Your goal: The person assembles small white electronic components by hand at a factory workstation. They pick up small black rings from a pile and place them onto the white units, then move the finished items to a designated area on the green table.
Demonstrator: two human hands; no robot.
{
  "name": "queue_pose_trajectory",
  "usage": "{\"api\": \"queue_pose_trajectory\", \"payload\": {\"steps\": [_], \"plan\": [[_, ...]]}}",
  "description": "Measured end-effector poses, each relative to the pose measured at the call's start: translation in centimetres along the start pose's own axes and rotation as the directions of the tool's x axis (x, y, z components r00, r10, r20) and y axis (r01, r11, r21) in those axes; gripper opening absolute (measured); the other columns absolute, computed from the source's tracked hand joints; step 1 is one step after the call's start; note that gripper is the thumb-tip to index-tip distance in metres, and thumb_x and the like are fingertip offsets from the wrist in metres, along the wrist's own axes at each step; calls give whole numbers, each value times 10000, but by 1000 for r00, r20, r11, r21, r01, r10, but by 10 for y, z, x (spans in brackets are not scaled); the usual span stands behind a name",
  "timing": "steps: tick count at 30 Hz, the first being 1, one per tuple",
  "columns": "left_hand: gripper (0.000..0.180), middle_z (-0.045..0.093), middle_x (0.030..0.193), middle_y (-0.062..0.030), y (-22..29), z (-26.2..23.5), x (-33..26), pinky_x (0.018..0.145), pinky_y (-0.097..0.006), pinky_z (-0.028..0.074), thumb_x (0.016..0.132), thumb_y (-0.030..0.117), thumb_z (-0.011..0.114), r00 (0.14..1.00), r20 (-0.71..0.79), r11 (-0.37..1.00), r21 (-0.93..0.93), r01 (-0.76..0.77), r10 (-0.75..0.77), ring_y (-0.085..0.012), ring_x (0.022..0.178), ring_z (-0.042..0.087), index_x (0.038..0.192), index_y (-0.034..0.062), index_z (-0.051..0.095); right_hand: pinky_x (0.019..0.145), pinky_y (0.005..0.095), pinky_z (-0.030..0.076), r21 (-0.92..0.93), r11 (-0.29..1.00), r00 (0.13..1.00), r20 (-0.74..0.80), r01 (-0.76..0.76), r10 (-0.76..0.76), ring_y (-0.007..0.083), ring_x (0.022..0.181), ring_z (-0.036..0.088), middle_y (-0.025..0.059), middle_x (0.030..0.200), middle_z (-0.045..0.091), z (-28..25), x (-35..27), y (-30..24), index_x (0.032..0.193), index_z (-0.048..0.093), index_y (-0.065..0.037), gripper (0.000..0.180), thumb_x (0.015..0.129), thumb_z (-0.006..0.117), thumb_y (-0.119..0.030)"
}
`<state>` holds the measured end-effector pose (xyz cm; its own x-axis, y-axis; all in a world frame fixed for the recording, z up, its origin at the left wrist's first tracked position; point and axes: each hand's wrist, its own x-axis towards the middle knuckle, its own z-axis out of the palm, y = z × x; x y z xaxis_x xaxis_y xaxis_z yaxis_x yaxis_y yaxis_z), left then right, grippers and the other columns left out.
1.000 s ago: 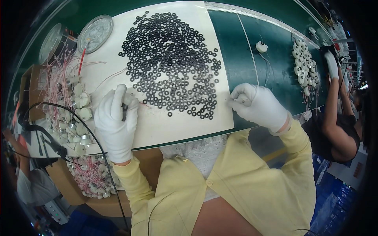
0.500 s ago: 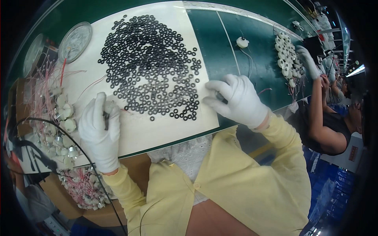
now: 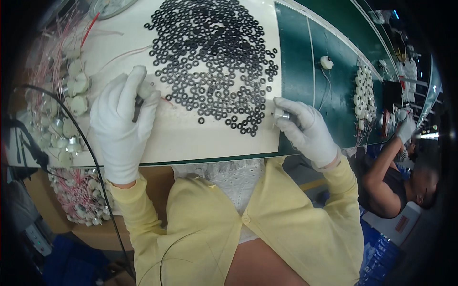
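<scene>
White cotton gloves cover both of my hands. My left hand rests on the pale sheet at the near table edge, fingers clenched around a slim dark tool and a small white part. My right hand pinches a small silver cylindrical motor at the sheet's right border. Just beyond lies the spread heap of small black rubber rings. Farther right, on the green table, stand rows of white round parts.
</scene>
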<state>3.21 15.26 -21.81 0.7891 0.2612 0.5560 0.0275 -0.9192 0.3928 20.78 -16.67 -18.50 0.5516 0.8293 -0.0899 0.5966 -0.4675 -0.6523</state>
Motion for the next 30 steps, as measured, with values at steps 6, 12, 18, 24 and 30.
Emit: {"api": "queue_pose_trajectory", "payload": {"steps": [6,12,18,24,30], "plan": [[486,677,914,-53,-5,-1,-3,760,-371,513,848,54,775,1000,19,1000,18,-13,13,-231,808,622,1313,33,634,709,351,490,-153,984,996,-25,86,-91,211,770,636,54,932,668,6,4,-14,1310,617,-62,463,867,752,-74],[491,682,930,-64,-3,-1,-2,794,-381,515,840,87,794,1000,7,999,31,-8,8,-245,826,631,1305,37,644,733,383,455,-479,818,941,54,319,-335,244,760,639,27,880,666,3,16,-26,1291,636,-103,518,809,816,-164],[488,667,849,3,-5,2,-1,742,-397,502,814,144,802,998,-50,999,45,-25,28,-268,843,644,1269,86,636,688,373,434,-608,720,941,177,335,-288,229,729,628,12,806,639,-6,20,-42,1206,668,-111,447,802,818,-230],[498,677,888,-26,-4,1,-2,774,-394,514,818,120,802,1000,-14,999,48,-7,8,-274,848,642,1286,67,641,618,377,414,-677,664,943,301,317,-143,244,607,595,16,679,594,-14,21,-56,1137,673,-115,383,809,798,-269],[501,677,932,-68,-5,-1,-3,762,-368,522,840,37,774,999,47,1000,6,16,-16,-244,817,629,1322,37,637,599,376,429,-608,721,938,295,331,-182,253,610,619,38,698,640,-8,24,-53,1112,670,-113,323,839,765,-258]]}}
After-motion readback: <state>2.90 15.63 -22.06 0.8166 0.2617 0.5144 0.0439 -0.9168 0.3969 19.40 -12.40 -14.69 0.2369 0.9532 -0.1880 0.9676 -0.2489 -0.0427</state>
